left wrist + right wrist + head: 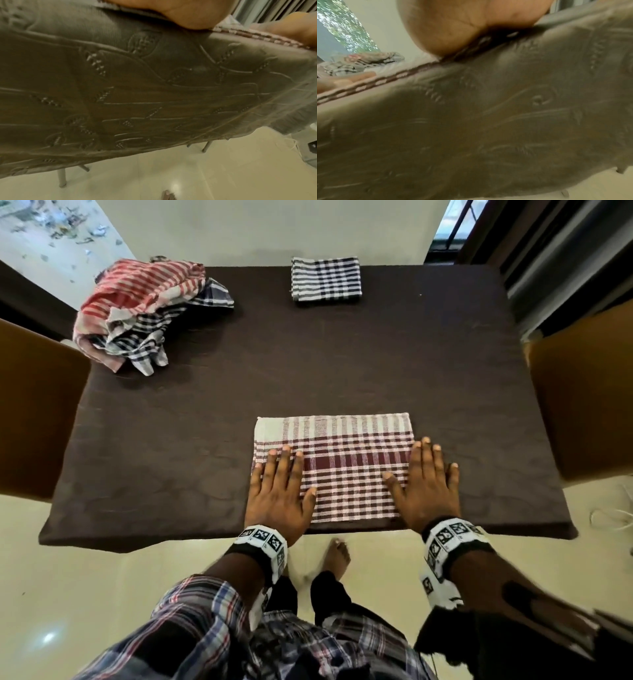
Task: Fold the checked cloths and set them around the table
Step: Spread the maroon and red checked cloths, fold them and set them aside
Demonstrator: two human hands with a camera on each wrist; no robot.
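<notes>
Cloth (342, 470) in maroon check lay at the bench (205, 440) near edge, long axis across us; our left hand (279, 494) and right hand (424, 491) pressed flat, grip wide, one on each short end.

The heel of the left hand (192, 14) presses down at the top of the picture, its fingers out of sight. Below it a brown tablecloth (137, 88) with raised leaf patterns hangs over the counter edge and fills most of the view. To the right, the edge of a maroon checked cloth (257, 37) lies on the counter, with the other hand (291, 31) blurred on it. Metal legs (61, 178) stand on the pale tiled floor (223, 175).
</notes>
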